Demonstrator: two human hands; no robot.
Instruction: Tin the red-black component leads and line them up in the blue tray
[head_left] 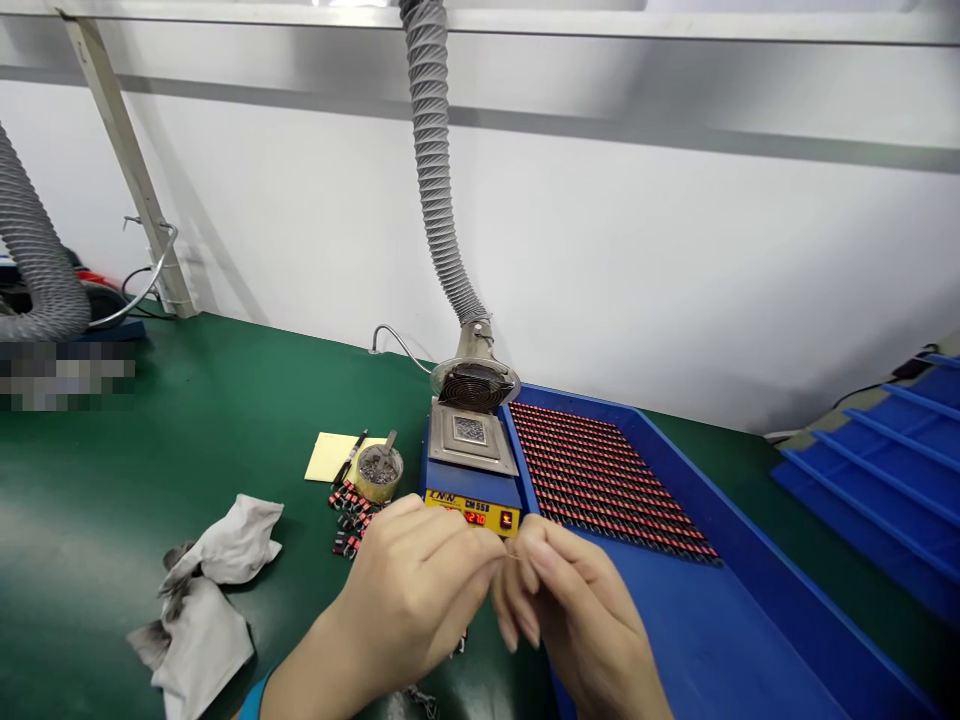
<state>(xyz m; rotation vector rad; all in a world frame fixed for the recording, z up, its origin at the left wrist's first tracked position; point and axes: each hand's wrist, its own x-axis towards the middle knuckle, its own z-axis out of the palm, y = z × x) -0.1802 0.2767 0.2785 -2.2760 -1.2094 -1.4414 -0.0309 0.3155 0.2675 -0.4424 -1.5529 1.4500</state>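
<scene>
My left hand [420, 580] and my right hand [577, 605] meet in front of a blue solder pot [472, 485] with a yellow display panel. Both are closed in a pinch, and a fine, hair-thin wire [513, 556] shows between the fingertips. Anything else inside the fingers is hidden. Beyond my left hand lies a pile of small red and black components [351, 520], partly covered by it. To the right, a blue tray [750, 610] holds many rows of similar red and black components [600, 475].
A grey flexible duct [431, 150] ends in a hood [476, 365] over the pot. A tub of grey scraps [379, 475] stands by a yellow notepad [324, 455] and a pen [349, 460]. Soiled white gloves [206, 620] lie left. Blue ribbed trays [892, 470] are at far right.
</scene>
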